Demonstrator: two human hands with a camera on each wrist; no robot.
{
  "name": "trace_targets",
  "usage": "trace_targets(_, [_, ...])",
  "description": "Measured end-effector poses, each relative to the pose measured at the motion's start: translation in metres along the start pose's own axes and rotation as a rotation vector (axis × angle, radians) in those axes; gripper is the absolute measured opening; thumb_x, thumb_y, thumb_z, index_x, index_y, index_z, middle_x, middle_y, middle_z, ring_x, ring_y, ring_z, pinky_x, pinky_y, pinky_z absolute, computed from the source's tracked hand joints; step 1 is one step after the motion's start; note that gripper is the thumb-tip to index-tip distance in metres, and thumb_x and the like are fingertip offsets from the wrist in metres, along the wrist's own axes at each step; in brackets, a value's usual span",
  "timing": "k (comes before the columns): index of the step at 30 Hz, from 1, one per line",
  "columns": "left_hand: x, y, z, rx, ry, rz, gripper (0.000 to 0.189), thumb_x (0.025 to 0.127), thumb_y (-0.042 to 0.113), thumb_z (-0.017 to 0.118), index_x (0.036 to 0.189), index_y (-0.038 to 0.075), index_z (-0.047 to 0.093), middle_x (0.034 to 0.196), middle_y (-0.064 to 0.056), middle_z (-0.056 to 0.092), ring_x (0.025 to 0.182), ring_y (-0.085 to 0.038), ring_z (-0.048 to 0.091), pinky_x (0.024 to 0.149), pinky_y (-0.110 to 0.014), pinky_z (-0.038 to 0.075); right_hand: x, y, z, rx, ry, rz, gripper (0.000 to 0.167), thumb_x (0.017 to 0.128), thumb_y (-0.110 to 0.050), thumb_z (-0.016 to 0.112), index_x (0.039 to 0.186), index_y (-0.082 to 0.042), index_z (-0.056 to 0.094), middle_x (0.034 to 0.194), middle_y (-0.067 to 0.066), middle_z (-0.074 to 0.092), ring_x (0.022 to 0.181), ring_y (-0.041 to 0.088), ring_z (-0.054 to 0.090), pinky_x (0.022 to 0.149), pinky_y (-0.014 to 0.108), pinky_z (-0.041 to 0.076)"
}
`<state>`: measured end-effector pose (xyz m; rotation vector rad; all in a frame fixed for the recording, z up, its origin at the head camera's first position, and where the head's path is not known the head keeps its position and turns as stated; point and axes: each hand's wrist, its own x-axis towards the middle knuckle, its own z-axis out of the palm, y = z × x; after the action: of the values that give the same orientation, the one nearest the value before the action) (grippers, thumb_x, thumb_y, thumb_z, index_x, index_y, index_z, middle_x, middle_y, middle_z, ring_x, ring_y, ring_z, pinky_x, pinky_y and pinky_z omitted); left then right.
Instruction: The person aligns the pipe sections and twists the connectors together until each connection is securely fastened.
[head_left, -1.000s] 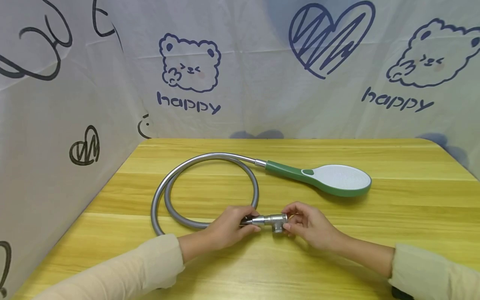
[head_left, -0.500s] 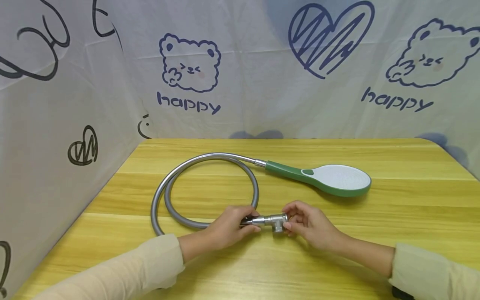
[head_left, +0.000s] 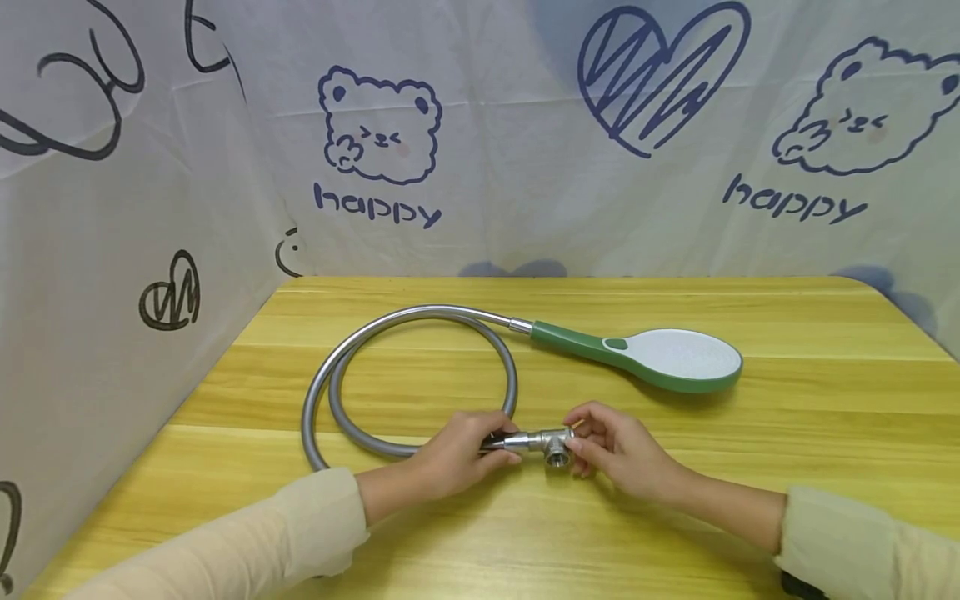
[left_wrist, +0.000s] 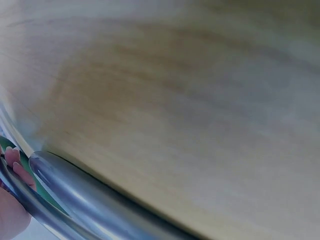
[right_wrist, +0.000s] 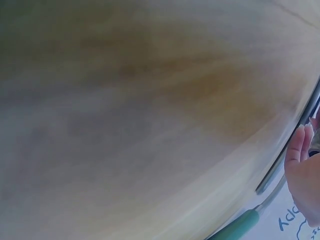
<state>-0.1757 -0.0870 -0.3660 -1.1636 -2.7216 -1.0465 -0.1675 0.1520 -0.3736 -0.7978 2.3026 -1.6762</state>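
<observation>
My left hand (head_left: 453, 457) grips the end of a grey shower hose (head_left: 311, 408) by its chrome connector (head_left: 517, 442), thumb in front. Joined in line with that connector is a silver T-shaped pipe fitting (head_left: 553, 442), its open side branch facing toward me. At the fitting's right end, my right hand (head_left: 626, 454) pinches it between thumb and fingers. Behind both hands lies a green and white shower head (head_left: 686, 357), attached to the hose's other end. The left wrist view catches the hose (left_wrist: 95, 195) up close; the right wrist view has my right hand (right_wrist: 305, 180) at its edge.
The hose loops on the wooden table (head_left: 225, 467) left of centre. A printed cloth (head_left: 510, 167) hangs behind the table, and another stretch covers the left side. Part of a dark object (head_left: 801, 586) shows under my right sleeve.
The T-shaped fitting has turned about its long axis, so its side branch now shows its open end. My right thumb has shifted slightly upward with it; my left hand stays put.
</observation>
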Motion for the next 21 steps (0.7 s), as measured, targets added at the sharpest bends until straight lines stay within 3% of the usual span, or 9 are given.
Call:
trace_targets(6, [-0.0002, 0.0013, -0.0011, -0.006, -0.004, -0.004, 0.016, 0.084, 0.013, 0.068, 0.095, 0.002, 0.063, 0.088, -0.007, 0.069, 0.073, -0.006, 0.060, 0.064, -0.012, 0.049, 0.0000, -0.0020, 0.0003, 0.012, 0.000, 0.014, 0.026, 0.094, -0.002, 0.050, 0.113, 0.014, 0.042, 0.079, 0.022, 0.060, 0.061, 0.010, 0.061, 0.056, 0.027, 0.054])
trace_targets(11, [-0.0005, 0.0009, -0.0012, -0.011, -0.009, 0.000, 0.016, 0.084, 0.014, 0.067, 0.094, 0.003, 0.063, 0.088, -0.007, 0.068, 0.072, -0.005, 0.058, 0.063, -0.012, 0.048, 0.0009, -0.0015, 0.0021, 0.031, 0.001, 0.029, 0.021, 0.094, -0.005, 0.051, 0.108, 0.011, 0.044, 0.076, 0.024, 0.058, 0.059, 0.011, 0.061, 0.055, 0.029, 0.054])
trace_targets(21, [-0.0013, 0.0006, -0.0004, -0.019, 0.002, -0.002, 0.016, 0.084, 0.013, 0.068, 0.095, 0.003, 0.063, 0.089, -0.007, 0.069, 0.073, -0.005, 0.059, 0.063, -0.012, 0.048, 0.0003, -0.0026, -0.0015, 0.060, -0.050, 0.035, 0.022, 0.094, -0.005, 0.051, 0.108, 0.011, 0.045, 0.083, 0.027, 0.059, 0.064, 0.012, 0.063, 0.058, 0.030, 0.055])
